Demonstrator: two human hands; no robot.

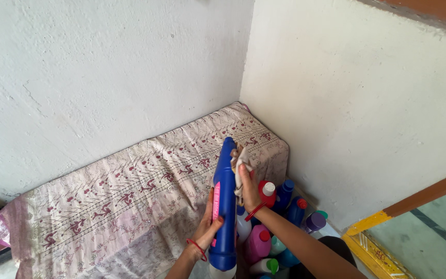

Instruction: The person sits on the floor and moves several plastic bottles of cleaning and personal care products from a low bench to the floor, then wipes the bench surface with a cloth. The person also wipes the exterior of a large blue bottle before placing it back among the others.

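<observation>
My left hand (208, 227) grips a tall blue plastic bottle (224, 206) with a pink label around its lower part, holding it upright and tilted slightly away. My right hand (249, 191) presses a crumpled light cloth (239, 165) against the bottle's upper right side. Both wrists wear a red thread. The bottle's base is cut off by the bottom edge of the view.
Several bottles (274, 217) in pink, blue, white and red stand clustered on the floor below my right arm, by the wall corner. A low platform covered by a patterned pink-and-white cloth (130, 191) runs along the left wall. An orange and yellow frame (383, 227) is at right.
</observation>
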